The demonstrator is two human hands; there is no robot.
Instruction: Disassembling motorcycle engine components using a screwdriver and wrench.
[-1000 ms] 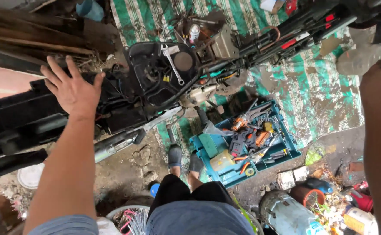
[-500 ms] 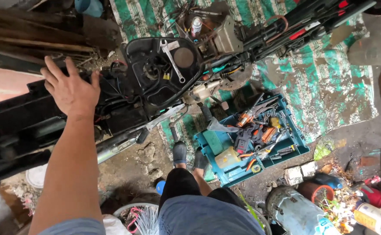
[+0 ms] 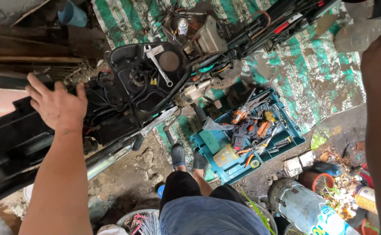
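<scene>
At nine o'clock in the head view, the left hand [image 3: 59, 105] lies palm-down with its fingers [image 3: 37, 87] spread wide and gripping nothing, flat on the black body panel [image 3: 12, 143] of a stripped-down motor scooter, apparently to steady the machine or the person's own weight while standing over it. Out from the wrist, the forearm runs down toward seven o'clock. Just to the right of the hand, toward the centre, the scooter's open black under-seat compartment [image 3: 144, 78] sits with its cover off, and a silver wrench [image 3: 156, 63] lies loose inside it, near where it would be needed. Below the compartment a chrome tube [image 3: 112, 154] slants toward eight o'clock. At three o'clock the right hand [image 3: 379, 82] is raised close to the camera at the frame's edge; only its back and forearm show, so I cannot tell whether its fingers are wide or closed on anything. Between the two arms, at four o'clock from centre, a blue tool tray [image 3: 292, 138] stands on the ground, crowded with pliers, screwdrivers and a small yellowish bottle, within easy reach of the person's feet at six o'clock. Under the tray and the scooter's frame a green-and-white striped mat [image 3: 329, 82], muddy in patches, covers the ground toward one o'clock, likely to catch parts and dirt. A pale blue gas cylinder [image 3: 303, 209] lies at five o'clock.
</scene>
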